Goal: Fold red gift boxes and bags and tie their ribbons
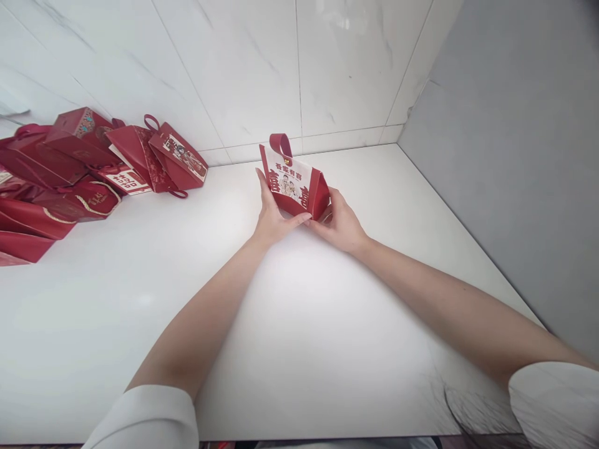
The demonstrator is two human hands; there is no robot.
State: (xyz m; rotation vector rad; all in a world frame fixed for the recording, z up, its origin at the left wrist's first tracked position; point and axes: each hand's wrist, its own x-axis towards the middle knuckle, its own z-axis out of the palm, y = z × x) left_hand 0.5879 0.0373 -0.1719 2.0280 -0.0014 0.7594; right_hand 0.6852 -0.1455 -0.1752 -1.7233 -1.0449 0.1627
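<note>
A red and white gift box (294,181) with a printed couple, Chinese lettering and a red strap handle (279,144) is held between both hands near the back of the white table (299,349). My left hand (272,215) is closed on its left side, thumb along the lower front edge. On the right end, my right hand (340,221) grips the box low down, its fingers partly hidden behind and under it. The box sits tilted in the hands; whether its base touches the table I cannot tell.
Several red gift boxes (70,156) are heaped at the left against the tiled wall (253,68). The nearest of them is a dark red box (180,156) with a loop handle. A grey panel (510,156) borders the table's right edge.
</note>
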